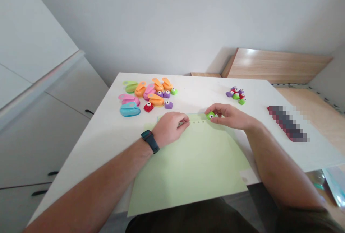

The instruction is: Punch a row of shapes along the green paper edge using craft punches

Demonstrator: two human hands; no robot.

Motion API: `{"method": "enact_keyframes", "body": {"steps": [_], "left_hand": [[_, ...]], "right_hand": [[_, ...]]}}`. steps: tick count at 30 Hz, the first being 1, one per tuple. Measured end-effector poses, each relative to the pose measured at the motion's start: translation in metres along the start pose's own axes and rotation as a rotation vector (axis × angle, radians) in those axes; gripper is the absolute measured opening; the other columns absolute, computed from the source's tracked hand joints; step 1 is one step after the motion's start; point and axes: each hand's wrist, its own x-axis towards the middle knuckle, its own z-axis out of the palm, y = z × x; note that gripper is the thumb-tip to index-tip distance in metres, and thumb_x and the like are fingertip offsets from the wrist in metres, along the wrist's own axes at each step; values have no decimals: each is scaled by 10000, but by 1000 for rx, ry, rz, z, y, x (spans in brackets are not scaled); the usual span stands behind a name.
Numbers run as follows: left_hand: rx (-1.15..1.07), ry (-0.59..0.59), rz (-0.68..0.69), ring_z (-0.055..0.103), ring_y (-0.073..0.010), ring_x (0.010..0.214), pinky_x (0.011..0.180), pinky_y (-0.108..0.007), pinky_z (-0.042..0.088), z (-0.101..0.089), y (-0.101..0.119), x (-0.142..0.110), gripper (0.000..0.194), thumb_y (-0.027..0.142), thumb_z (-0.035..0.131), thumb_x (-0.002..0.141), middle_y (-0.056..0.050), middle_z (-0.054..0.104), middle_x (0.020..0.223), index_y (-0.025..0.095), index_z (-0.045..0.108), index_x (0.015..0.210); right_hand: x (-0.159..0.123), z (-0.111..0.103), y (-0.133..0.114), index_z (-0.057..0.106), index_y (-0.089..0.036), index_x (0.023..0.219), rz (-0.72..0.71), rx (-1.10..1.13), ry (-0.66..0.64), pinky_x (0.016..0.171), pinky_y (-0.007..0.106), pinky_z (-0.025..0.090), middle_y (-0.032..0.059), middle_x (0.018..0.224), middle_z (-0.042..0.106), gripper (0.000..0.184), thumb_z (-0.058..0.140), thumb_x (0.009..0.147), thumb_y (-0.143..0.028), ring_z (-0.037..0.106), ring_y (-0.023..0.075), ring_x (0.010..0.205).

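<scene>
A large sheet of pale green paper (194,164) lies in front of me, its near edge reaching past the table's front. A row of small punched holes runs along its far edge, between my hands. My right hand (228,115) grips a small green craft punch (210,116) at that far edge, thumb on the near side and fingers beyond it. My left hand (172,127), with a dark watch (150,141) on the wrist, rests on the paper left of the holes. Its thumb and fingertips are pinched together at the sheet; whether they hold its edge is hard to see.
Several large lever punches, including a blue one (129,109) and an orange one (155,100), stand at the back left with small punches such as a red one (148,107). Another cluster of small punches (236,93) sits at the back right. A blurred dark object (288,123) lies right.
</scene>
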Motion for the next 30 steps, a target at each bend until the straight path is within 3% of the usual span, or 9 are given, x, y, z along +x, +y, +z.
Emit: {"method": "enact_keyframes", "body": {"steps": [10,15,30], "left_hand": [[6,7,6,662,-186,837,771,-319,488,1,0,0,141,291,593,905,-30,737,893,210,707,924],[12,17,24,656,-185,842,774,-322,479,0,2,0,150,297,584,916,-28,733,892,206,703,922],[21,32,47,648,-190,849,784,-331,466,-1,3,0,147,288,582,921,-32,730,890,200,701,922]], "right_hand": [[0,4,-4,685,-243,1142,-31,-73,-118,760,317,451,18,902,640,326,628,863,-400,546,175,796],[2,7,-1,619,-248,1285,-4,-51,-120,808,333,470,34,1037,676,504,686,814,-417,596,198,889],[0,5,-11,673,-246,1220,17,-249,-122,837,346,467,43,1061,705,448,680,811,-431,621,214,906]]}}
